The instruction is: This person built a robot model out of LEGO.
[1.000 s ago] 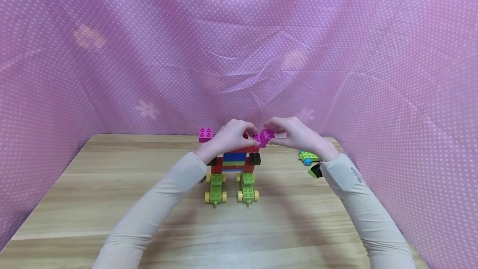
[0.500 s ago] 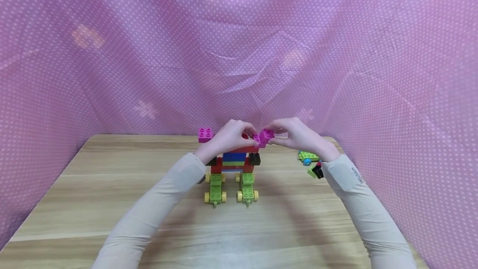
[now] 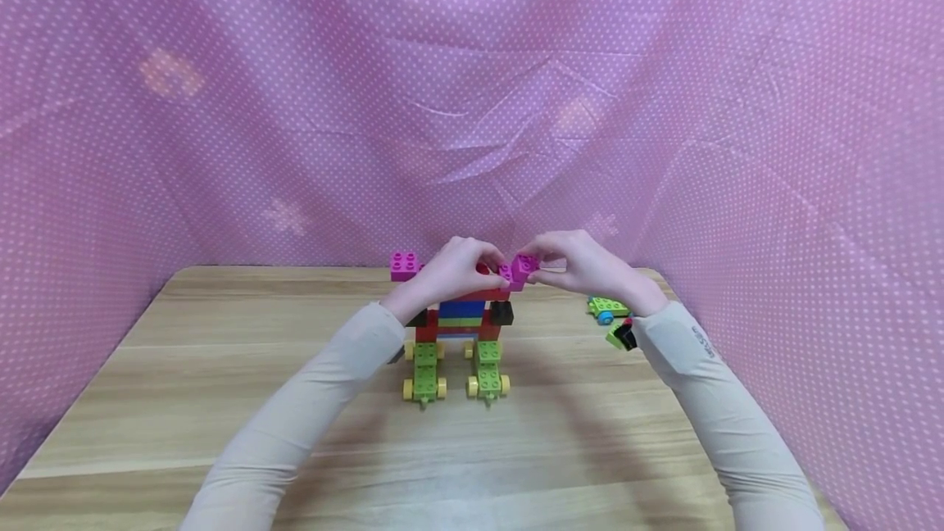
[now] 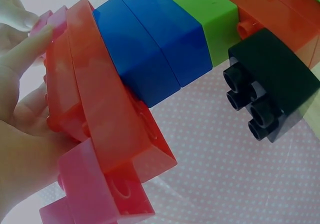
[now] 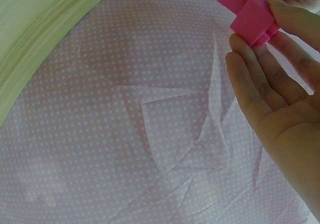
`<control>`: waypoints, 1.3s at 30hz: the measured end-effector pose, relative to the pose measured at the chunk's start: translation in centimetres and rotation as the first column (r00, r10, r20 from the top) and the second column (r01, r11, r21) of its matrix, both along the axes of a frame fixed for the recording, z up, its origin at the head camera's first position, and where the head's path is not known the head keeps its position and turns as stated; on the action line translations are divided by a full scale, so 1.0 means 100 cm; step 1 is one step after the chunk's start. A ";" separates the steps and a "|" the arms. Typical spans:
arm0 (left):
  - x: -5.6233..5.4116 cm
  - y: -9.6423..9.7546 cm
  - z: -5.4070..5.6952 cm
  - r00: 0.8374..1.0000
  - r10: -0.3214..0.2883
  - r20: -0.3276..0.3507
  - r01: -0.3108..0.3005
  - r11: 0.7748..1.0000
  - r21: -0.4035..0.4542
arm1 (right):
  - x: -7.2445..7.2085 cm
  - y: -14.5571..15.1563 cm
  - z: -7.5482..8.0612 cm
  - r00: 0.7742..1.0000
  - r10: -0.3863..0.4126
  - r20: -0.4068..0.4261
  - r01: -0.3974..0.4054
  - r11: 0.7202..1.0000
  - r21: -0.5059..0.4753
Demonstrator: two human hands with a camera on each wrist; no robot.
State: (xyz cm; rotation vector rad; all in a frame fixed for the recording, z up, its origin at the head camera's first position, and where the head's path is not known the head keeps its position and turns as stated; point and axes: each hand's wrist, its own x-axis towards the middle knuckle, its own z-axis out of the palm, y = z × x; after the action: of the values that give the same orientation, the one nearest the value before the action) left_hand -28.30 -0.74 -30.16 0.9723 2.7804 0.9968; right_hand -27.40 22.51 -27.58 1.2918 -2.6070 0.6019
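A toy-brick figure stands upright on the table, with red bricks across its top, blue bricks below and black bricks at its sides. My left hand reaches over the top and grips a pink brick at the figure's right end, thumb and fingertips on it. My right hand pinches a second pink brick, which sits tilted against the first. From the right wrist view, the two pink bricks touch, but whether their studs are fully joined I cannot tell. Another pink brick tops the left end.
Two green wheeled bases with yellow wheels carry the figure. Near the right forearm lie a green wheeled base with blue wheels and a small black and green piece. Pink dotted cloth walls in the wooden table.
Almost nothing has moved. Both hands keep their hold on the pink bricks, and the whole view has shifted very slightly.
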 end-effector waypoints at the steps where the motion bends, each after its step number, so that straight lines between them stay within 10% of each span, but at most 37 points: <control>1: 0.000 0.000 0.000 1.000 0.000 -0.002 0.000 1.000 -0.001 | 0.000 0.000 0.000 1.000 0.001 -0.006 -0.001 1.000 0.004; 39: 0.002 -0.001 -0.004 1.000 -0.001 -0.014 0.002 1.000 0.023 | 0.005 -0.010 0.003 0.999 -0.025 -0.042 0.027 0.999 0.044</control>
State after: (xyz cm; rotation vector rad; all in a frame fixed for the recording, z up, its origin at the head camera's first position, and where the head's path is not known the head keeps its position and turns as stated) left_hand -28.07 -0.81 -30.59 0.9881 2.7855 1.0281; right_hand -26.91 21.52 -27.28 1.2675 -2.6138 0.5101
